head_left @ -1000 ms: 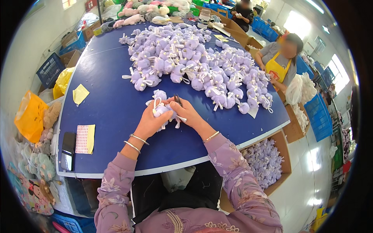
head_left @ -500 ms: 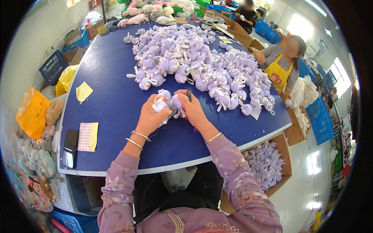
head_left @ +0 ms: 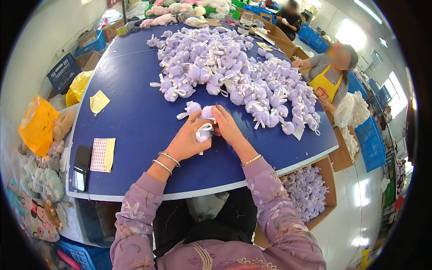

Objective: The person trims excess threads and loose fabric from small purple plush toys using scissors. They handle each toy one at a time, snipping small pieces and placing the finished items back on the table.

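My left hand [head_left: 188,138] is closed around a small lilac plush toy [head_left: 204,133] with a white ribbon loop. My right hand [head_left: 228,128] meets it at the fingertips, pressing on a second lilac plush [head_left: 208,112]. A thin dark tool [head_left: 218,106] sticks up from between the right thumb and fingers; its kind is hard to make out. Just beyond the left fingertips is a third lilac plush [head_left: 192,107] with a white loop; whether it is held or lies on the table is unclear. Both hands are over the near middle of the blue table [head_left: 135,130].
A large heap of lilac plush toys [head_left: 202,58] covers the table's far middle and right. At left lie a phone [head_left: 81,163], a sticker sheet [head_left: 101,155] and a yellow paper [head_left: 99,102]. A cardboard box of plush [head_left: 308,191] stands below right. A co-worker in a yellow apron [head_left: 325,87] sits at right.
My left hand has moved right and turned, showing its back. My hands are now closer together, and the plush toys are spread differently between them.
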A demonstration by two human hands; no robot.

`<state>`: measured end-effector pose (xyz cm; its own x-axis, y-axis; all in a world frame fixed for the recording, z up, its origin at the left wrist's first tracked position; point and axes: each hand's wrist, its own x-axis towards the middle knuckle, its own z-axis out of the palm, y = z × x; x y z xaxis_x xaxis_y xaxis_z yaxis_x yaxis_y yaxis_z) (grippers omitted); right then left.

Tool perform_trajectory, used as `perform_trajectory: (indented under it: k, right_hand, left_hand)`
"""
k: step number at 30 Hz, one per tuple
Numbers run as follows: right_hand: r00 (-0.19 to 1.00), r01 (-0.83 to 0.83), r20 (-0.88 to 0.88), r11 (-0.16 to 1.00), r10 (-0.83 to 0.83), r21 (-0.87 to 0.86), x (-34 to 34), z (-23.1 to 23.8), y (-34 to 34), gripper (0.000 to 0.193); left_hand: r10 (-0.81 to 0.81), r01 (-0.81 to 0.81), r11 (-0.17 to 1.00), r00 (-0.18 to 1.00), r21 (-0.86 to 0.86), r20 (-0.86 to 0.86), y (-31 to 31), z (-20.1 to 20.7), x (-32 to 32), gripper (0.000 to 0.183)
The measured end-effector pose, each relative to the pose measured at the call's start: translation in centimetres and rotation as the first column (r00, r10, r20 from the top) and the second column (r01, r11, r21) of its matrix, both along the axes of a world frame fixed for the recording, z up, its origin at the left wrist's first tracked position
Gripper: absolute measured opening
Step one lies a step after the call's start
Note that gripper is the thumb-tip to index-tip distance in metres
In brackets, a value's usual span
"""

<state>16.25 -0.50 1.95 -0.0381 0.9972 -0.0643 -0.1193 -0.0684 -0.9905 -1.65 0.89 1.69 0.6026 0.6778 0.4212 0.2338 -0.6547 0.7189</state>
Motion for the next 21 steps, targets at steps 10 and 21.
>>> perform_trajectory:
  k: [10, 21]
  right_hand:
    - [0.984, -0.168, 0.11, 0.949, 0.143, 0.267, 1.0, 0.3, -0.4, 0.045]
    - [0.921, -0.009, 0.367, 0.934, -0.132, 0.358, 0.6, -0.1, -0.1, 0.049]
  left_hand:
    - [0.018, 0.282, 0.737, 0.9, -0.614, 0.435, 0.7, 0.2, -0.8, 0.043]
    - [-0.066, 0.273, 0.801, 0.924, -0.532, 0.376, 0.2, 0.6, -0.4, 0.048]
